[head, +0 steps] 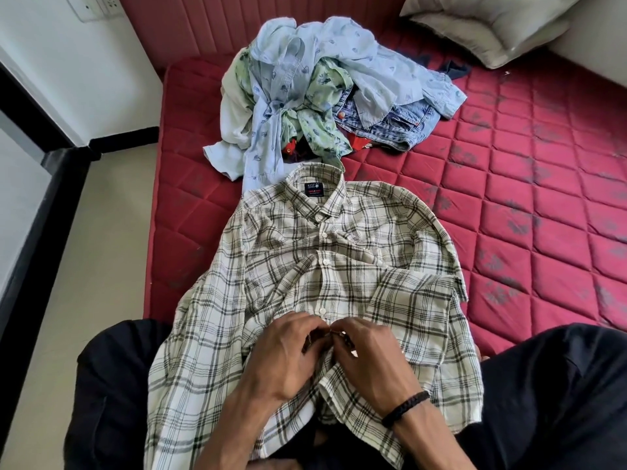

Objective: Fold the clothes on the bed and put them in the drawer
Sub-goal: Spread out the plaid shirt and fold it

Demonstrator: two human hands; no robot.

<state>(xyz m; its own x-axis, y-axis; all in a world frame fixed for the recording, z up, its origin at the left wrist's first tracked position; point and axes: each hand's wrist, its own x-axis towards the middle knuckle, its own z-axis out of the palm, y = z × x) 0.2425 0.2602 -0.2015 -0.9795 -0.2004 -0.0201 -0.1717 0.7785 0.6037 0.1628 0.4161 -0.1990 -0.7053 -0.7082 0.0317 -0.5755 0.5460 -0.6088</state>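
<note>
- Two hands meet at the front placket of the plaid shirt (305, 266) in the head view, the only view supplied; the left hand (285, 354) and the right hand (369, 357) each pinch the cloth with curled fingers, fingertips almost touching.
- Judged purpose: the person appears to be fastening a button low on the placket, so that the shirt front stays closed and flat for folding; the button itself is hidden by the fingers.
- The shirt lies front up, collar away from the person, upper part on the red mattress (543, 198), lower part draped over the person's lap; buttons above the hands look fastened.
- The right sleeve of the shirt lies folded across its body; the fabric is wrinkled near the middle.
- A pile of unfolded clothes (305, 89) sits just beyond the collar, touching it: pale blue printed shirts, a green printed garment, denim (390, 127) and a glimpse of red cloth.
- A pillow (485, 25) rests at the far right corner, well apart from the work.
- A black wristband (405, 408) is on the right wrist.
- No drawer is in view; the task is judged to be at an early stage.
- Obstruction: the pile crowds the collar, leaving little flat room ahead for folding.
</note>
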